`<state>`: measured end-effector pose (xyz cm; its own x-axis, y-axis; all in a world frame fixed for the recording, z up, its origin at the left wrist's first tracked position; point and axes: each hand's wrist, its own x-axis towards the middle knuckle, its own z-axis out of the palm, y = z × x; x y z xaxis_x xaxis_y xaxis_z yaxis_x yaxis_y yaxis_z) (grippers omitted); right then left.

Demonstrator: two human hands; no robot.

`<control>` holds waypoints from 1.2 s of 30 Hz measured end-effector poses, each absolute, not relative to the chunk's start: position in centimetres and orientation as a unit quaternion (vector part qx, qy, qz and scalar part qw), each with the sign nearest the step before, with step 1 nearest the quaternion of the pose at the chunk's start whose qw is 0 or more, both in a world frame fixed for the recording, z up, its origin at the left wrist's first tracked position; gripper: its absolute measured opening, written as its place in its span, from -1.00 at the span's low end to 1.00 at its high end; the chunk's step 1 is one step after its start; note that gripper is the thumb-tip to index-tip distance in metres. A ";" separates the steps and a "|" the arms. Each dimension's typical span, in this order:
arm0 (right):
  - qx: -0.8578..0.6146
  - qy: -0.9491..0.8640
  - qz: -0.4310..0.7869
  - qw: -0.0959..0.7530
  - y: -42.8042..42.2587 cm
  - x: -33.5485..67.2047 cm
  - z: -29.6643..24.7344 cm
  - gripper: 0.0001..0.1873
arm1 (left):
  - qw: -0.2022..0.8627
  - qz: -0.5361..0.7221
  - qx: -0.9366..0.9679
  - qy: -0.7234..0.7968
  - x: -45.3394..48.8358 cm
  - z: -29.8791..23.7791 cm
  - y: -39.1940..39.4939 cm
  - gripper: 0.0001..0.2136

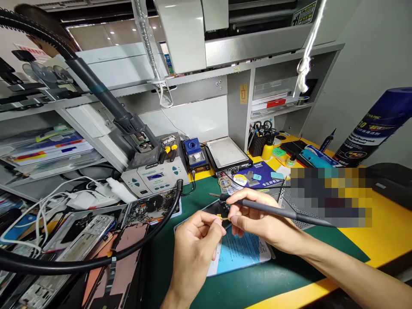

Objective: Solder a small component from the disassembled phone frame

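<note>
Near the middle of the bench, my left hand [198,242] pinches a tiny orange strip [224,219] between thumb and forefinger. My right hand [257,214] has its thumb and finger closed at the strip's other end. The same hand also holds a soldering iron [270,209], its dark handle lying across the fingers and its thin tip pointing left. Just beneath the fingers is a dark flat part [219,207], mostly hidden. Below both hands, a light-blue and white printed sheet [241,253] lies on the green mat [161,274].
A thick black hose [146,242] arches across the left side, over phone frames [64,257]. Behind stand a rework station [156,178], a blue iron stand [195,154] and a flat heating plate [228,152]. A tall spray can [370,128] is at right. A knotted white cord [303,71] hangs overhead.
</note>
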<state>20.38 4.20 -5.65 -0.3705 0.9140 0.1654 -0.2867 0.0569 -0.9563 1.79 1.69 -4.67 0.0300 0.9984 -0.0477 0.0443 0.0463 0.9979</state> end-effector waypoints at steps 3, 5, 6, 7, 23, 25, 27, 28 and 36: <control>-0.279 -0.548 0.623 0.483 4.1 20.3 -5.7 -0.76 | 0.497 0.475 0.509 0.518 1.9 -4.6 1.7 -0.73; -0.274 -0.549 0.622 0.486 4.1 20.3 -5.8 -0.76 | 0.492 0.477 0.509 0.521 1.9 -4.7 1.6 -0.73; -0.274 -0.550 0.620 0.488 4.0 20.3 -5.9 -0.76 | 0.490 0.478 0.509 0.522 2.0 -4.7 1.6 -0.74; -0.276 -0.551 0.617 0.489 4.0 20.3 -5.9 -0.76 | 0.487 0.477 0.511 0.523 2.0 -4.7 1.6 -0.74; -0.320 -0.563 0.580 0.494 3.8 20.5 -6.3 -0.78 | 0.454 0.477 0.549 0.515 2.3 -4.9 1.3 -0.76; -0.323 -0.568 0.574 0.493 3.7 20.4 -6.2 -0.78 | 0.456 0.477 0.550 0.513 2.3 -4.9 1.3 -0.76; -0.321 -0.566 0.574 0.496 3.7 20.2 -5.9 -0.79 | 0.464 0.477 0.549 0.506 2.3 -4.9 1.2 -0.76; -0.321 -0.562 0.574 0.501 3.7 20.1 -5.8 -0.79 | 0.474 0.477 0.545 0.501 2.3 -5.0 1.2 -0.77; -0.333 -0.597 0.521 0.511 3.5 19.8 -5.8 -0.85 | 0.570 0.475 0.469 0.479 2.5 -5.9 1.7 -0.78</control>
<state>19.79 3.52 -5.80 -0.2573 0.9298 0.2633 -0.1347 0.2354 -0.9625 2.50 1.66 -5.91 0.0898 0.9909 -0.1002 -0.0922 0.1084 0.9898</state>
